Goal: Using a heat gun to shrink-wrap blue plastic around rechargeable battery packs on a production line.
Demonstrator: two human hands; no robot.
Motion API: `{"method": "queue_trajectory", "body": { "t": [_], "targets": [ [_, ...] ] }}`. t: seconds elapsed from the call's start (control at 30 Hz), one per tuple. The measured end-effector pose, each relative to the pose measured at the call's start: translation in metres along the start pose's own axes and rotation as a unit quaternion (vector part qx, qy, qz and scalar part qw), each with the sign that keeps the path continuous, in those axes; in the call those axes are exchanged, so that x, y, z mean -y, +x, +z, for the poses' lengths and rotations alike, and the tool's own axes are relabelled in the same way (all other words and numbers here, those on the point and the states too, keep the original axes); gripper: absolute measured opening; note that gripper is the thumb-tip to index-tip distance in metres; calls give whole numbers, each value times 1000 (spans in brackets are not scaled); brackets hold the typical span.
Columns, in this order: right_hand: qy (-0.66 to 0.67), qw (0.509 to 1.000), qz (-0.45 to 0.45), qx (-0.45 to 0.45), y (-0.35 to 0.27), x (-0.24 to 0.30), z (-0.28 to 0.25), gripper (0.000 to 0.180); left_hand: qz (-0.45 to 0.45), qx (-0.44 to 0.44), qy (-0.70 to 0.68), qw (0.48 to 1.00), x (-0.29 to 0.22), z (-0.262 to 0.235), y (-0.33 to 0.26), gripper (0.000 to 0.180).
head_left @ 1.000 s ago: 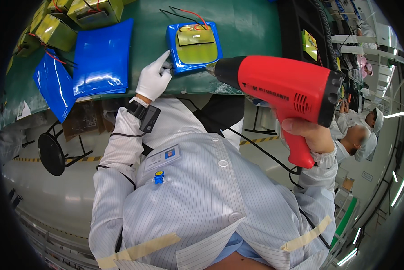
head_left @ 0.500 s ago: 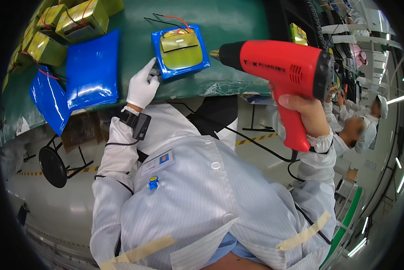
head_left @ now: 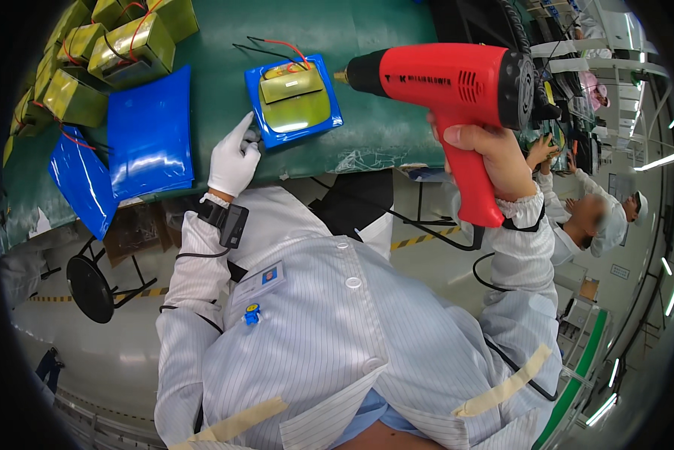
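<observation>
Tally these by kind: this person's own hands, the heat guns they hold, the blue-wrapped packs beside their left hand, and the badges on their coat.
Hands: 2 (gloved left hand, bare right hand)
Red heat gun: 1
Blue-wrapped pack: 1
Badge: 1
Total: 5

Worktop [head_left: 224, 45]: green, surface scuffed near the front edge, right of the left hand [head_left: 234, 161]. Directly on it: blue-wrapped yellow block [head_left: 295, 112], red and black leads, just right of and beyond that hand; flat blue sleeves [head_left: 149, 135] to its left, another blue sleeve [head_left: 85, 180] farther left, overhanging the edge; yellow blocks [head_left: 130, 52] grouped beyond these
</observation>
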State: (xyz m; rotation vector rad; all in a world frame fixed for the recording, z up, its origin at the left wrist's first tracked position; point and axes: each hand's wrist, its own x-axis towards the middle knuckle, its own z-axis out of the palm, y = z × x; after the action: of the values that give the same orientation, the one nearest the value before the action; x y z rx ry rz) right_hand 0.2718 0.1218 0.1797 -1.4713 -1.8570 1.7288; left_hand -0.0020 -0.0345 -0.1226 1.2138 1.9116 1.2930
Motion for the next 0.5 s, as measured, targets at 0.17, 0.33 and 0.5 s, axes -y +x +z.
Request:
{"method": "queue_trajectory", "body": {
  "t": [0.17,0.33,0.5],
  "targets": [
    [-10,1000,-8,6,12,4,1,50,-2,0,-4,1000,-2,0,-1,57],
    [-21,1000,-17,12,22,8,3,49,-3,-2,-11,1000,-1,0,0,57],
    [-24,999,-17,22,27,14,5,47,-3,0,-12,1000,-3,-1,-1,58]
  ]
}}
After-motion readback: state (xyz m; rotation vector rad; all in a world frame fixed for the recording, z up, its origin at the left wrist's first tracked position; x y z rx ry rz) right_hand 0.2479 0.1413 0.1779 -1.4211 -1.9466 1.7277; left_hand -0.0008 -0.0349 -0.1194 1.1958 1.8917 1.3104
